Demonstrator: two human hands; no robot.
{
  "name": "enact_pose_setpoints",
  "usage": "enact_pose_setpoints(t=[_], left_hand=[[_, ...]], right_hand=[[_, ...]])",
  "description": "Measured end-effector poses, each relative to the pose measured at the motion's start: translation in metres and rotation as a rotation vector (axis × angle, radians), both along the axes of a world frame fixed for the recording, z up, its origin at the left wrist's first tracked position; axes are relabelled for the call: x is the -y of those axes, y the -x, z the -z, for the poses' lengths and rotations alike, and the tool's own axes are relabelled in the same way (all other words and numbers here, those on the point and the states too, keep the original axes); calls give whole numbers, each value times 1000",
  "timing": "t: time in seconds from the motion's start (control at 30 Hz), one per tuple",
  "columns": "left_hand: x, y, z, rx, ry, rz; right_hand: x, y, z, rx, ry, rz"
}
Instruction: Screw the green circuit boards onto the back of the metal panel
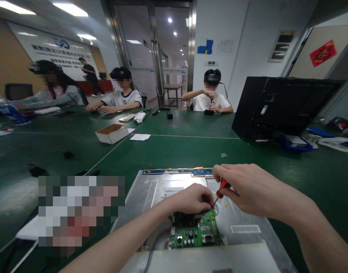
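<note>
Holding screwdriver (220,193) at PCB (194,232) w/ R hand (243,189), open-top wht box (116,136) beyond

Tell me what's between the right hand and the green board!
In the head view, a red-handled screwdriver slants from the right hand toward the green board, near its far corner.

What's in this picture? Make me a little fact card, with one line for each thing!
Left hand: curled at the far edge of the green board; anything it pinches is hidden
Right hand: holding a red and black screwdriver
Screwdriver tip: slanting down near the board's far right corner
Under the board: silver panel
Panel's far edge: blue strip
Table: green
Farther back: white box on the left, black monitor on the right
</note>
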State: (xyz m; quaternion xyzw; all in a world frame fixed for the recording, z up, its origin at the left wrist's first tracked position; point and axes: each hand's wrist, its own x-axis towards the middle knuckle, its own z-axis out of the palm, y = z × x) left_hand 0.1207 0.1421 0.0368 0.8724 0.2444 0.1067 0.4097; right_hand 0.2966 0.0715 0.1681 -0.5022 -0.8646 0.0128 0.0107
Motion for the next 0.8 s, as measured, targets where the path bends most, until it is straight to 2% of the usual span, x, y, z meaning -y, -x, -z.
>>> enact_pose_setpoints(t=[0.17,0.33,0.47,0.7,0.8], left_hand=[[1,0,-2,18,8,18],[0,0,-2,9,14,15],[0,0,-1,-5,16,2],[0,1,0,2,19,2],[-1,0,2,6,14,3]], right_hand=[[-4,3,-1,59,-22,80],[1,-1,-2,-32,-9,-21],[2,-1,-2,-15,-11,-44],[-8,7,-1,126,-74,132],[-8,3,-1,75,-47,84]])
